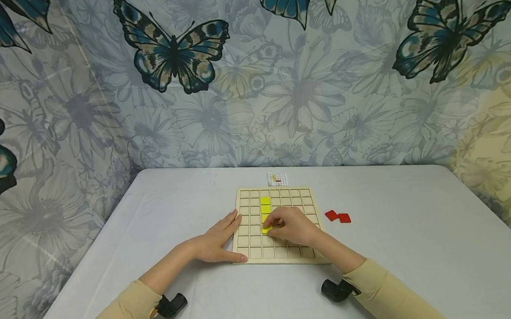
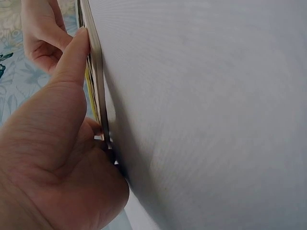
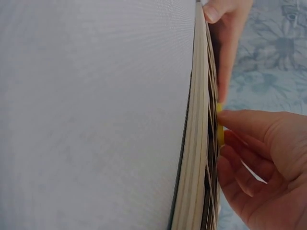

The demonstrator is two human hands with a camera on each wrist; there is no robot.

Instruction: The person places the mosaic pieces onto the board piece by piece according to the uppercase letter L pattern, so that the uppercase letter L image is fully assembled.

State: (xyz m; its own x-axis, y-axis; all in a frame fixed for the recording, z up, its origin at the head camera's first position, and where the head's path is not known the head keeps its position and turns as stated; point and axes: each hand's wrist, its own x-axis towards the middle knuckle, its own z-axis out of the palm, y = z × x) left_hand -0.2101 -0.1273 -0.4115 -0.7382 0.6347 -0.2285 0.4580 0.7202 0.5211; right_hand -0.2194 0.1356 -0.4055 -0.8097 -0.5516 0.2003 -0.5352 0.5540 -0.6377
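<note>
A wooden grid board (image 1: 256, 253) lies flat on the table, with a column of yellow square tiles (image 1: 265, 201) in its left half. At the lower end of that column, my right hand (image 1: 294, 226) pinches a yellow tile (image 3: 220, 135) between thumb and fingers, against the board's surface. Part of the column is hidden behind those fingers. My left hand (image 1: 216, 241) rests spread along the board's left side, fingertips at the left edge and thumb at the front left corner. In the left wrist view, its thumb (image 2: 72, 60) lies against the board's edge.
Two red square tiles (image 1: 331, 215) lie on the white tablecloth (image 1: 401, 248) just right of the board. Behind the board is a small pattern card (image 1: 277, 179) with a printed grid. A curtain (image 1: 245, 131) with butterflies and flowers hangs beyond the table.
</note>
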